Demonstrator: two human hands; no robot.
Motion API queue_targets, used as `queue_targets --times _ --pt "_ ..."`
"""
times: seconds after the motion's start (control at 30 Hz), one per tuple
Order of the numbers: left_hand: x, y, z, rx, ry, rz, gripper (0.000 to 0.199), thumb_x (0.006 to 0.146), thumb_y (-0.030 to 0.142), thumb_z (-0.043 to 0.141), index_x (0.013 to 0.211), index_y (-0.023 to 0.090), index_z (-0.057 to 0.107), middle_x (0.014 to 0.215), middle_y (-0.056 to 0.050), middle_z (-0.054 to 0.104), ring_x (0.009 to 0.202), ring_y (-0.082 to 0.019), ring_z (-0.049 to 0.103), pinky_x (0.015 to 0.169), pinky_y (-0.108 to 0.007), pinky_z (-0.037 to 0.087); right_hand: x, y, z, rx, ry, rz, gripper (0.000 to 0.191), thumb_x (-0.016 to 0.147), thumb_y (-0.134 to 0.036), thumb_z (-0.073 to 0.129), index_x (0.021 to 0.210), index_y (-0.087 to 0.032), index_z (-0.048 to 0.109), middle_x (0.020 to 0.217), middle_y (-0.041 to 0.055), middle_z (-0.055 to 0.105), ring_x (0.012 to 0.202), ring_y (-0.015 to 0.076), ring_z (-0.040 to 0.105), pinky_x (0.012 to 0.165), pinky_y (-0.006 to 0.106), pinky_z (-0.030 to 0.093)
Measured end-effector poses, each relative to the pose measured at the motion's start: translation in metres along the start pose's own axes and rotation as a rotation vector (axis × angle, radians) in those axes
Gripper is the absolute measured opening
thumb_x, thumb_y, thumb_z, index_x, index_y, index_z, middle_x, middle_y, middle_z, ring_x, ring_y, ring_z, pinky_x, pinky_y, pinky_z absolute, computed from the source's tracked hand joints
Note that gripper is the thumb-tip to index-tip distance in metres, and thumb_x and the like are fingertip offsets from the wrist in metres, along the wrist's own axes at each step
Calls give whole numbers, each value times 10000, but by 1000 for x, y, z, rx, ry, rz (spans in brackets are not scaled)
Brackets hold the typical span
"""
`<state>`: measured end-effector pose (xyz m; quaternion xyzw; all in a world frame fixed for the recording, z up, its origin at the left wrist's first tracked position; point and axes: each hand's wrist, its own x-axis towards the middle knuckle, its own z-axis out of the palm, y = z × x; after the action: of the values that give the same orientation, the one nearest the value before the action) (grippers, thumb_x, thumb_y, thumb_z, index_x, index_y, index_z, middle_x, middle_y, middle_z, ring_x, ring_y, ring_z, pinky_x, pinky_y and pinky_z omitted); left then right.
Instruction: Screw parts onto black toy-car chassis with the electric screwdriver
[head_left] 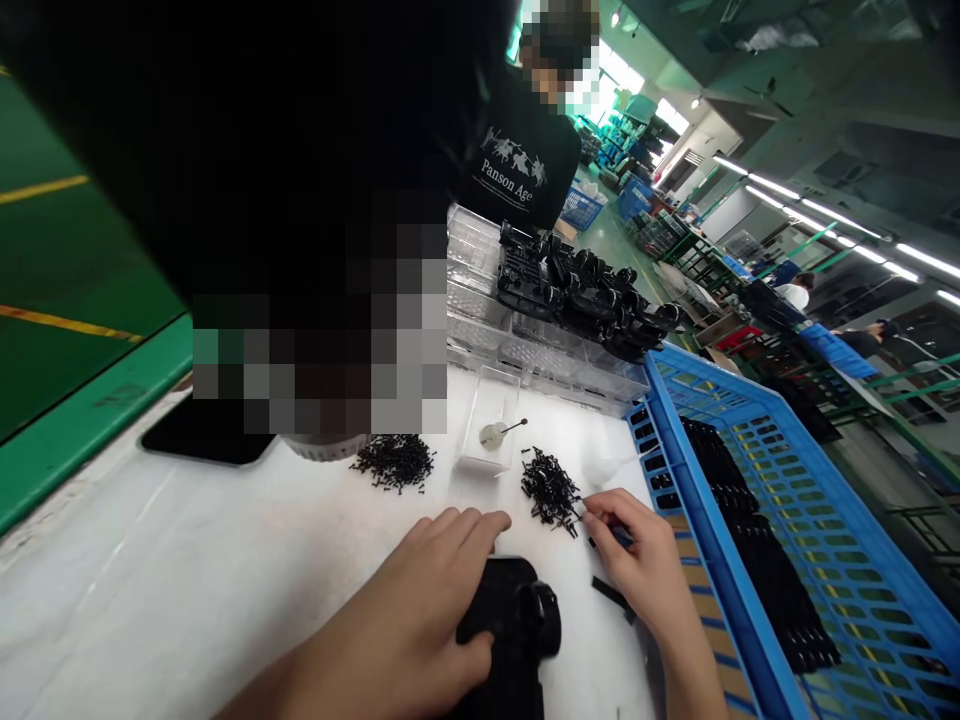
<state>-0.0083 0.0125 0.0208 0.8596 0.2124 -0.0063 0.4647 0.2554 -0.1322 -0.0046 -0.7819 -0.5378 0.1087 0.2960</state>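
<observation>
My left hand [439,590] lies over a black wheeled part [517,620] at the bottom middle, its fingers wrapped over the left side. One black wheel shows at the part's right. My right hand [634,550] is at the right edge of a pile of small black screws [550,490], thumb and forefinger pinched; what they hold is too small to make out. Further left lies a second pile of black screws [394,462]. Between the piles stands a clear box [487,462] with a pale round lump and a small dark stick in it.
A blue crate [690,500] with black parts borders the right. Behind the piles, clear bins [555,350] carry several black wheeled parts [585,285]. A black phone-like slab [206,430] lies left. A person in black [517,150] is beyond. A dark shape covers the upper left.
</observation>
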Motion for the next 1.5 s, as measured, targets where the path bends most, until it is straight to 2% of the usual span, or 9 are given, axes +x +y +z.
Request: queue_targets --times 0.33,0.5,0.67,0.77,0.87,1.03,1.17,1.37,1.5 --pt "0 -17 -13 86 111 -19 795 753 230 597 1528 175 425 1486 -139 559 1379 -375 492 1182 -554 385 15 -35 -12 198 165 -17 118 914 -324 742 945 -213 766 787 30 659 756 202 615 699 333 505" --pt "3 -23 -16 81 91 -16 812 742 257 633 1520 226 404 1494 -111 542 1399 -367 474 1211 -541 345 47 -112 -21 487 303 -126 246 900 -254 765 1144 -236 738 903 33 690 819 178 649 763 325 562" --pt "3 -24 -17 7 109 24 790 741 271 657 1495 254 420 1509 -79 520 1401 -353 467 1191 -494 369 85 -176 0 664 274 -281 339 900 -290 759 1230 -249 689 1035 52 709 903 179 662 804 331 566" --pt "3 -22 -18 -4 117 22 811 713 264 682 1484 223 433 1467 -95 550 1365 -353 494 1178 -475 379 93 -168 16 601 290 -206 304 912 -324 738 1198 -232 691 915 15 660 767 143 590 720 295 520" --pt "4 -20 -18 13 131 11 856 673 256 707 1480 193 430 1407 -114 586 1313 -357 529 1149 -469 404 91 -138 31 479 312 -92 331 877 -346 770 1169 -208 697 785 -30 576 687 125 517 686 280 469" --pt "8 -22 -18 42 138 19 757 636 293 722 1356 185 515 1258 -109 643 1170 -349 607 1037 -453 484 85 -99 58 565 155 26 370 850 -429 786 1091 -151 739 761 -6 631 637 128 519 615 274 444" --pt "10 -23 -21 51 125 -1 731 613 309 728 1307 178 539 1186 -104 655 1117 -342 629 945 -416 528 85 -99 62 579 217 -1 279 884 -433 755 911 -156 770 900 59 730 768 166 622 721 305 504" --pt "13 -21 -23 89 87 -12 614 622 356 740 1198 207 589 1186 -92 658 1129 -339 626 955 -425 527 43 -96 42 568 600 -208 101 942 -283 721 957 -185 744 930 62 741 857 199 698 807 351 566" --pt "15 -24 -21 94 68 -16 553 624 372 735 1141 223 611 1160 -76 662 1097 -323 629 938 -425 530 7 -78 47 586 469 -235 42 971 -212 674 945 -199 704 914 56 725 854 196 696 757 333 579"
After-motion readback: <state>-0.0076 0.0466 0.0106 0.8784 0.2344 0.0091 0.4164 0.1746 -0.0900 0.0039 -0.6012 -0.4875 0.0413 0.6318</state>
